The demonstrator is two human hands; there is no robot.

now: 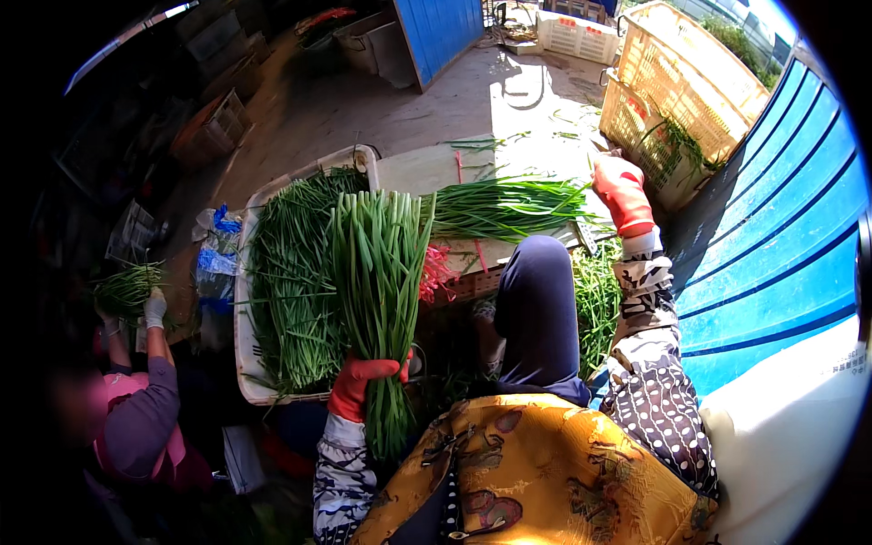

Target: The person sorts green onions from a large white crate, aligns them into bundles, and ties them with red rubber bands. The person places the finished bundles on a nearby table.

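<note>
My left hand (361, 385), in a red glove, grips a thick bunch of garlic chives (381, 272) around its leafy lower part. The pale cut ends point up and away from me. On the right, my right hand (621, 194), also red-gloved, is over the sunlit far end of a low board (409, 167). Its fingers are washed out by glare, so I cannot tell whether they hold anything. Beside it lies a loose pile of chives (504, 204) across two pink ties (481, 255). A flat metal blade or tool (586, 237) rests near the leaf tips.
A white plastic crate (242, 327) full of chives stands left of the board. Pink ties (436, 272) hang in a cluster at its near edge. Cream crates (681, 75) stack at upper right by a blue panel (770, 272). Another person (139, 415) handles greens at left.
</note>
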